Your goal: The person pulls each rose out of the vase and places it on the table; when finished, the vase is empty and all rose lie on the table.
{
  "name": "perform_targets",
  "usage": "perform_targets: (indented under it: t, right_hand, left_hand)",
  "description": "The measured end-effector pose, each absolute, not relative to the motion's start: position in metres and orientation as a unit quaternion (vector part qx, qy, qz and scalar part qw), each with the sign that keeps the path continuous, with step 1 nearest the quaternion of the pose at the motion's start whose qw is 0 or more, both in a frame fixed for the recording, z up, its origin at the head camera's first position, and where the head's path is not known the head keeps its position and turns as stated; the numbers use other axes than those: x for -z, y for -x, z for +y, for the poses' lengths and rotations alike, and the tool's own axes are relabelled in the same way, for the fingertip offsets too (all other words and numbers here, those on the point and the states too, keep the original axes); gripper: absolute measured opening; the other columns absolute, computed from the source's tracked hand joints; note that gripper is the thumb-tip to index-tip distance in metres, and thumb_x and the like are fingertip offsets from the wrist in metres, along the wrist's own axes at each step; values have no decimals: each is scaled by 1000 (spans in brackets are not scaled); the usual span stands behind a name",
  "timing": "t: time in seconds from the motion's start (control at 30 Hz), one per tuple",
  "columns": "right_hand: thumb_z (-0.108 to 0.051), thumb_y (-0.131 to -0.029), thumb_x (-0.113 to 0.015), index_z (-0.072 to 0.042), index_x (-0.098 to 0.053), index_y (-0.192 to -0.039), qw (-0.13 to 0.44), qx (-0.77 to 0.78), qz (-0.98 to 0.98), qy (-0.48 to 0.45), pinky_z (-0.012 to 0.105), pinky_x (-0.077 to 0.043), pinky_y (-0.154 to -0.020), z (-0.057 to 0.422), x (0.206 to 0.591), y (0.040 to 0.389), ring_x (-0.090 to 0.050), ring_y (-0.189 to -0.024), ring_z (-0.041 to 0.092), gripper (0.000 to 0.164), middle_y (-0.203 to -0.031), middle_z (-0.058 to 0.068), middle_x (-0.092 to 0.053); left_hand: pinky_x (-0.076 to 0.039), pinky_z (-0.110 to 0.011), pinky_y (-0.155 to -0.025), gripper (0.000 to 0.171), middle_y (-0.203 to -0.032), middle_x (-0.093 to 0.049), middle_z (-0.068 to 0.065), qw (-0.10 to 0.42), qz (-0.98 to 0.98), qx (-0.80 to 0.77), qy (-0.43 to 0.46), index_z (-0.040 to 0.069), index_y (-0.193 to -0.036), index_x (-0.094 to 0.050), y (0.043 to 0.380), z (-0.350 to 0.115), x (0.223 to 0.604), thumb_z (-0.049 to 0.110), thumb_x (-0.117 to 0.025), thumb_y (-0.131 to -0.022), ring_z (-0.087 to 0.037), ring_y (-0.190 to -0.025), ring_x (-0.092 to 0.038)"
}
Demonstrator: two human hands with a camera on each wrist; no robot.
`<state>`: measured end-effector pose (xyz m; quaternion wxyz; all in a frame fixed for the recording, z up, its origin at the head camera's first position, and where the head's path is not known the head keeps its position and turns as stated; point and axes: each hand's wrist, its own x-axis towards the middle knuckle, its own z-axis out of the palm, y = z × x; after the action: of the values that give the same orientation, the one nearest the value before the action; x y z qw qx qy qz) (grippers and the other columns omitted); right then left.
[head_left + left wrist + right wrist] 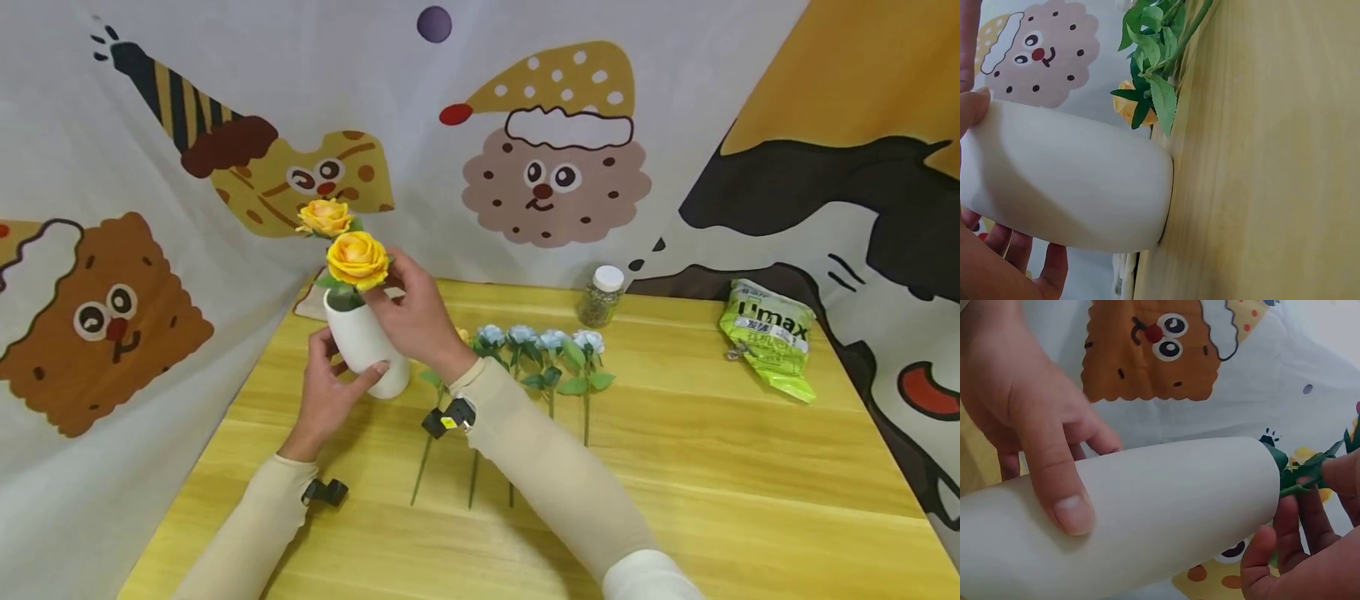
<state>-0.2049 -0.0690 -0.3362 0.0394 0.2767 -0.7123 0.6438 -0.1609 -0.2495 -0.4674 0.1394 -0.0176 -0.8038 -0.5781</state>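
A tall white vase stands at the left of the wooden table, its base on the tabletop and its body leaning slightly. My left hand grips it low, thumb on one side and fingers on the other; the left wrist view also shows fingers around the vase. Two artificial yellow roses rise from its mouth, a nearer rose and a farther rose. At the rim, my right hand pinches the green stem of a rose, seen in the right wrist view. The stems inside the vase are hidden.
Several pale blue roses lie in a row right of the vase, stems toward me. Partly behind my right wrist lies another yellow rose. A white-capped jar and a green snack bag sit farther right. A printed cloth hangs behind.
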Motion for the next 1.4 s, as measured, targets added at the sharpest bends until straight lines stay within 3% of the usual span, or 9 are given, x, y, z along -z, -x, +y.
perform_targets:
  t: [0.1,0.2,0.43,0.6,0.87,1.03,1.2,1.3,1.4]
  right_hand:
    - [-10,-107,-62,-10,-59,-139,33,-657,-702,-273,30,-56,-98,-68,335,203,-66,-121,18,32,-137,9,-67]
    - [-9,-105,-64,-10,-61,-136,33,-661,-701,-267,31,-55,-102,-68,335,201,-68,-120,19,31,-130,10,-70]
    - [-8,-100,-73,-3,-67,-128,29,-677,-696,-239,27,-59,-96,-66,335,202,-72,-110,20,29,-121,14,-74]
    - [-9,-97,-76,-3,-60,-122,36,-720,-657,-221,26,-59,-92,-67,332,201,-73,-104,17,30,-116,16,-77]
    - [-6,-95,-78,1,-71,-109,72,-763,-610,-199,44,-66,-77,-60,326,200,-75,-91,18,17,-111,19,-77]
    - [-2,-97,-75,6,-71,-111,119,-777,-580,-215,42,-66,-73,-55,323,202,-75,-92,33,16,-110,25,-75]
    - [0,-99,-71,9,-66,-114,178,-791,-546,-211,41,-66,-72,-47,323,204,-75,-90,20,18,-111,29,-71]
    - [0,-101,-68,9,-61,-116,217,-802,-521,-195,37,-65,-70,-43,325,204,-72,-90,12,19,-109,23,-70]
    - [-2,-103,-65,7,-58,-120,238,-808,-504,-188,34,-64,-67,-40,329,203,-72,-90,13,20,-106,9,-70]
  left_hand:
    - [-46,-42,-103,80,-142,-47,-6,137,-804,578,15,11,-150,-34,160,-249,469,18,-86,-89,-16,-124,-49]
    - [-45,-42,-103,81,-141,-48,-4,137,-807,574,11,13,-151,-34,159,-251,471,20,-86,-89,-15,-124,-48]
    - [-45,-45,-105,83,-142,-48,-5,145,-806,574,13,13,-153,-34,160,-251,472,21,-86,-89,-15,-125,-48]
    - [-44,-41,-104,83,-142,-48,-1,152,-802,577,13,15,-153,-34,161,-252,475,17,-86,-88,-13,-126,-48]
    - [-45,-42,-104,81,-138,-48,0,151,-801,579,16,14,-151,-35,163,-248,473,17,-86,-88,-14,-123,-49]
    - [-46,-39,-103,81,-138,-49,1,153,-803,576,14,13,-151,-36,160,-248,471,16,-86,-88,-14,-123,-49]
    - [-46,-34,-101,79,-137,-49,1,155,-799,581,20,13,-150,-37,161,-248,471,15,-86,-88,-15,-122,-50]
    - [-47,-32,-101,79,-138,-49,0,156,-797,583,26,13,-150,-37,164,-248,473,16,-85,-89,-15,-123,-50]
    - [-46,-30,-99,78,-137,-49,0,159,-798,581,21,13,-150,-37,163,-248,475,15,-85,-88,-15,-122,-50]
